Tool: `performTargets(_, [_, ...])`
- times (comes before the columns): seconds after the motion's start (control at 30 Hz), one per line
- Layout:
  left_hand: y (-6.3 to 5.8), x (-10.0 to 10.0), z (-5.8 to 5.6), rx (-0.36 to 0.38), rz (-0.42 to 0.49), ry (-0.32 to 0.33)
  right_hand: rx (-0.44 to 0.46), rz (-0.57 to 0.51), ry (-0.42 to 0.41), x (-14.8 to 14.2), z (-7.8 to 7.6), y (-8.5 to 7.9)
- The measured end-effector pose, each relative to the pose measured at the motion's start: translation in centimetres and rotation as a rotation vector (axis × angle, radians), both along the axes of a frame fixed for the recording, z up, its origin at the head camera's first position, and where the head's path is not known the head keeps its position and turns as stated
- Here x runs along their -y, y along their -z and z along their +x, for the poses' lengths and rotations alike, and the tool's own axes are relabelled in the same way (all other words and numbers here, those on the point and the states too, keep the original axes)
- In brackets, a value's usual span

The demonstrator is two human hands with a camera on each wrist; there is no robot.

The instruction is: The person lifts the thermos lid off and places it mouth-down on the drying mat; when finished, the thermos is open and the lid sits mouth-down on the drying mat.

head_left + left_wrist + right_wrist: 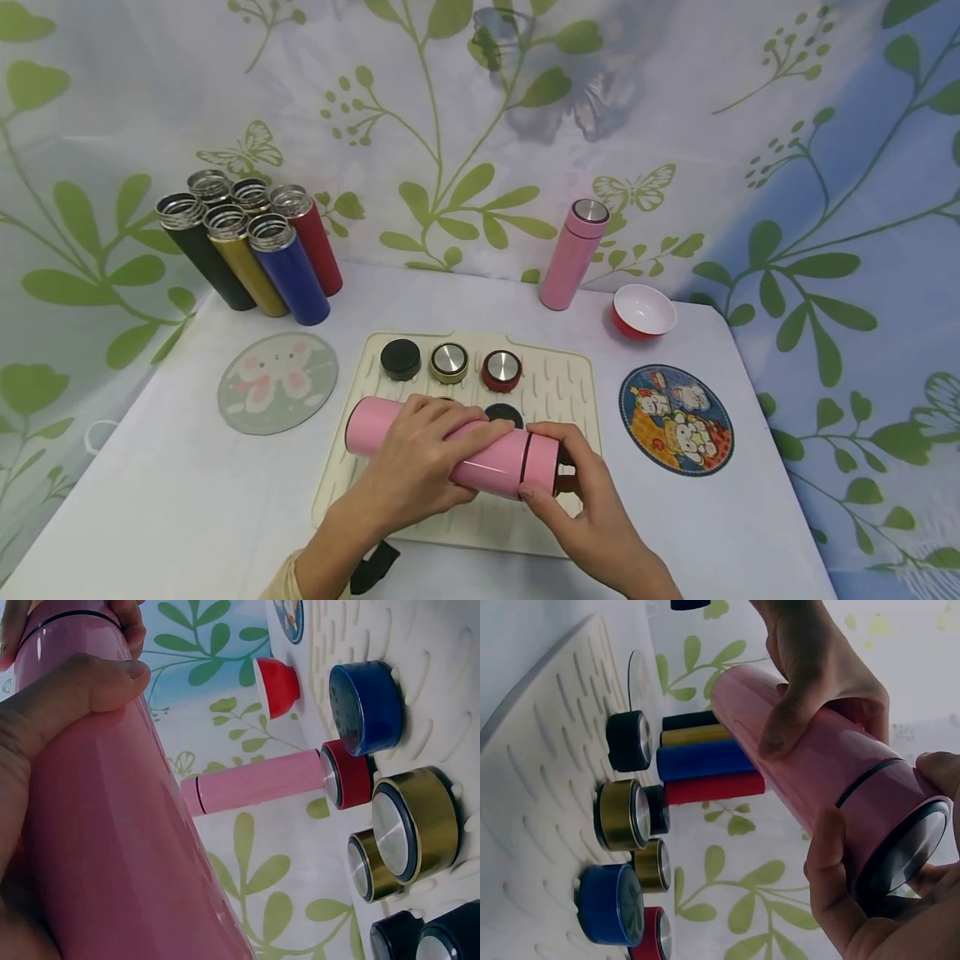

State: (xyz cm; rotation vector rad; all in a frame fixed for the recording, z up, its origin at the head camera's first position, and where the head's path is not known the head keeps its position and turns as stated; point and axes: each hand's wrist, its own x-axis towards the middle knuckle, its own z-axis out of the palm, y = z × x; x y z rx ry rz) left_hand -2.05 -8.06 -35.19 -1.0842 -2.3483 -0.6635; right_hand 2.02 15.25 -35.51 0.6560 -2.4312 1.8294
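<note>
A pink thermos flask [491, 467] is held nearly lengthwise above a cream ribbed mat [555, 375], tilted slightly down to the right. My left hand [420, 454] grips its body, thumb and fingers wrapped round it. At the other end my right hand [592, 508] pinches the pink lid [889, 832], which sits on the flask past a dark seam. Loose caps stand on the mat: black [401, 359], gold [449, 363], red [502, 370] and blue [611, 904], with further gold [652, 865] and black ones. In the head view the flask and hands partly hide the front caps.
Several lidless flasks cluster at the back left, among them a blue flask [291, 271] and a red flask [318, 242]. A second pink flask [573, 258], lidded, stands at the back beside a red-and-white bowl [643, 312]. Round mats [277, 383] lie on either side.
</note>
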Motion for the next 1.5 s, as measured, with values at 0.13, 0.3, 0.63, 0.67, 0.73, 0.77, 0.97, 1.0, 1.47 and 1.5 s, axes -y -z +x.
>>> performTargets(0.13, [-0.2,0.1,0.0,-0.001,-0.013,0.014,-0.043,0.000,-0.020,0.0,0.2,0.1])
performTargets(0.3, [-0.6,0.2,-0.1,0.031,-0.039,0.034,-0.068,0.003,-0.031,0.2,0.6,0.1])
performTargets(0.63, [-0.3,1.4,-0.6,0.213,-0.041,0.136,-0.442,0.099,-0.120,0.5,0.1,-0.4])
performTargets(0.67, [0.0,1.6,-0.6,0.236,-0.032,0.139,-0.495,0.117,-0.138,0.6,0.0,-0.5])
performTargets(0.73, [0.4,1.8,-0.3,0.238,-0.011,0.133,-0.536,0.150,-0.148,0.8,-0.2,-0.8])
performTargets(0.77, [0.5,1.9,-0.2,0.233,-0.002,0.128,-0.546,0.157,-0.150,0.8,-0.2,-1.0])
performTargets(0.97, [0.2,1.7,-0.4,0.194,0.014,0.111,-0.567,0.155,-0.107,0.6,-0.3,-1.4])
performTargets(1.0, [0.2,1.6,-0.4,0.179,0.013,0.107,-0.545,0.152,-0.098,0.5,-0.3,-1.4])
performTargets(1.47, [0.0,-0.3,-0.1,-0.170,0.019,-0.020,0.382,0.035,0.020,0.2,-0.6,-2.5])
performTargets(1.5, [0.0,-0.3,-0.2,-0.178,0.029,-0.020,0.376,0.036,0.040,0.3,-0.6,-2.6])
